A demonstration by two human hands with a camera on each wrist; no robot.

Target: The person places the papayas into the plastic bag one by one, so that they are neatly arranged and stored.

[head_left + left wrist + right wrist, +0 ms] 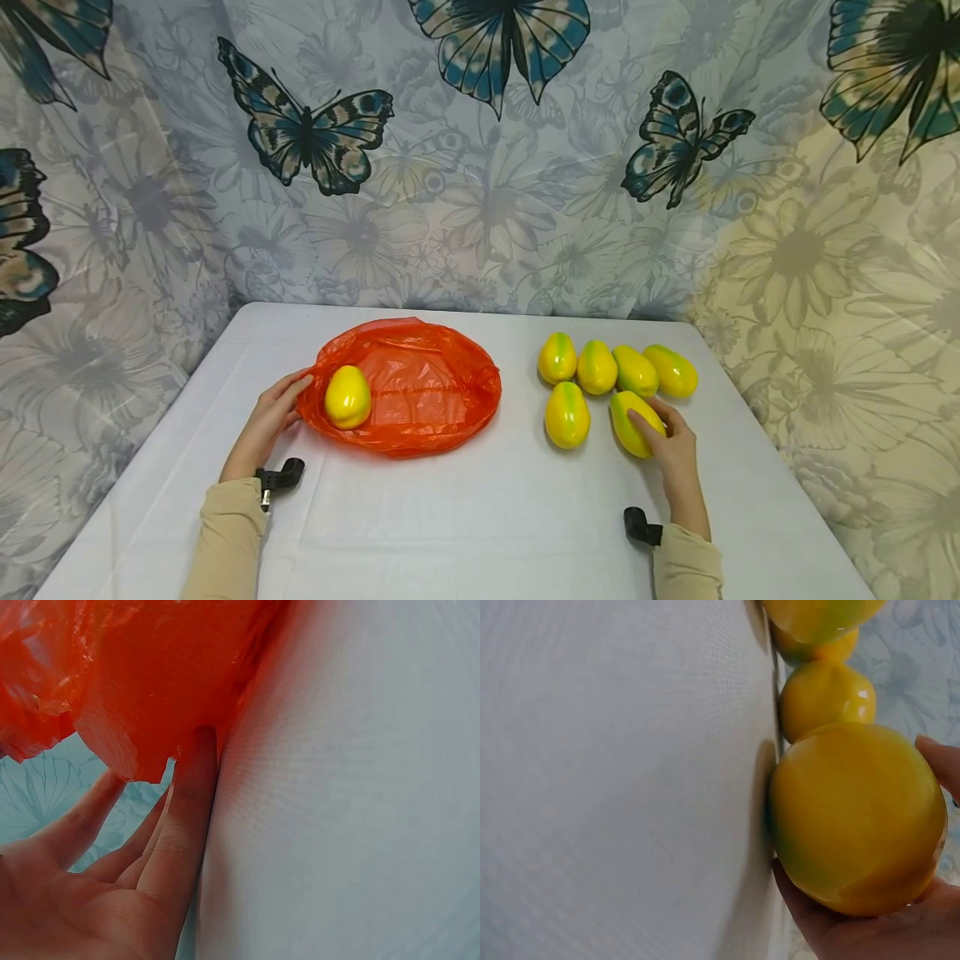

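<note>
A red plastic bag [427, 408] lies spread with its mouth open at the left of the table. One yellow mango [348, 397] rests inside, by its left rim. My left hand [266, 421] holds that rim; in the left wrist view the bag's edge [135, 742] sits between thumb and fingers. At the right, my right hand [675, 454] grips another mango [634, 423], yellow with a green streak. The right wrist view has this held mango [859, 817] close to the table surface, thumb and fingers on opposite sides.
Several more yellow mangoes [597, 367] stand in a group just beyond and left of my right hand. A single mango [567, 415] is nearer the middle. White cloth covers the table [450, 525]. Behind it hangs a butterfly-patterned backdrop [487, 208].
</note>
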